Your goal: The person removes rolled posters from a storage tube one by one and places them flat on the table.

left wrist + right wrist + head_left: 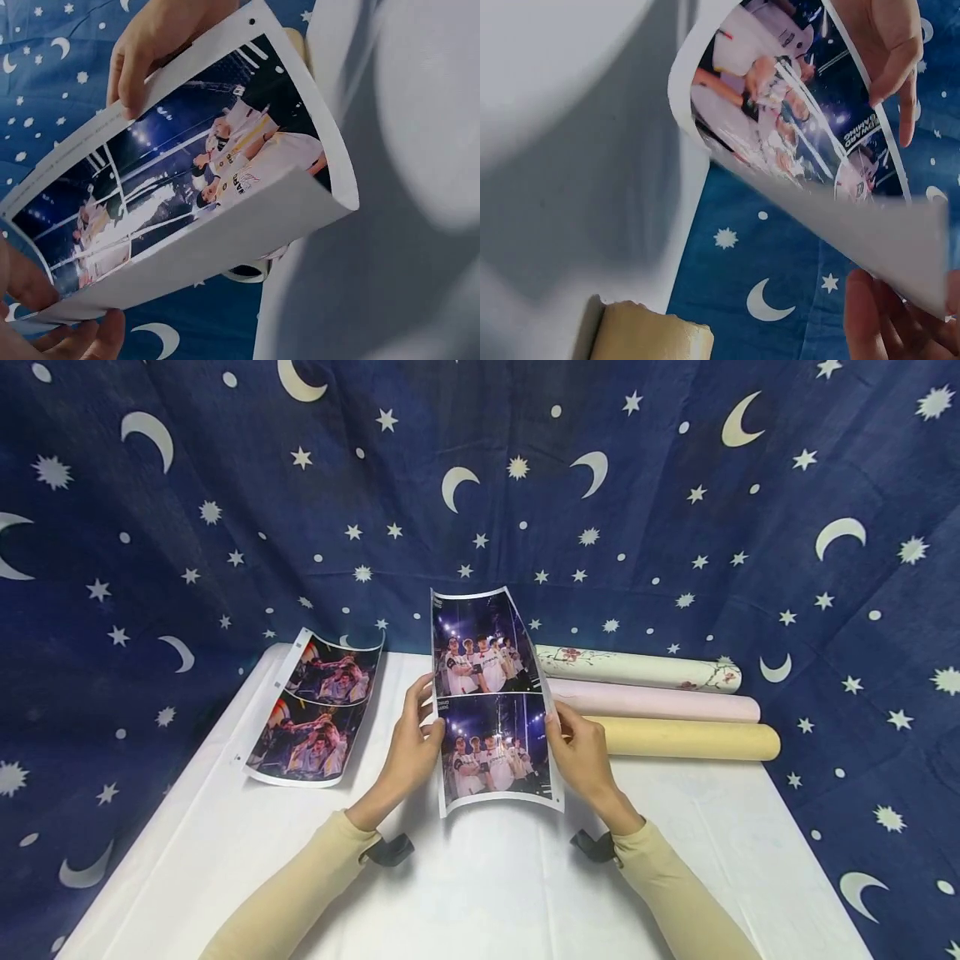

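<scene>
The left hand (411, 735) pinches the left edge of a photo sheet (491, 672), thumb in front and fingers behind; the right hand (585, 758) pinches its right edge likewise. The bowed sheet is held up over the middle of the white table (480, 902). A second print (318, 714) lies curled at left; at right, a floral roll (637, 669) lies farthest, then a pink roll (663, 701), with a yellow roll (693, 739) nearest.
</scene>
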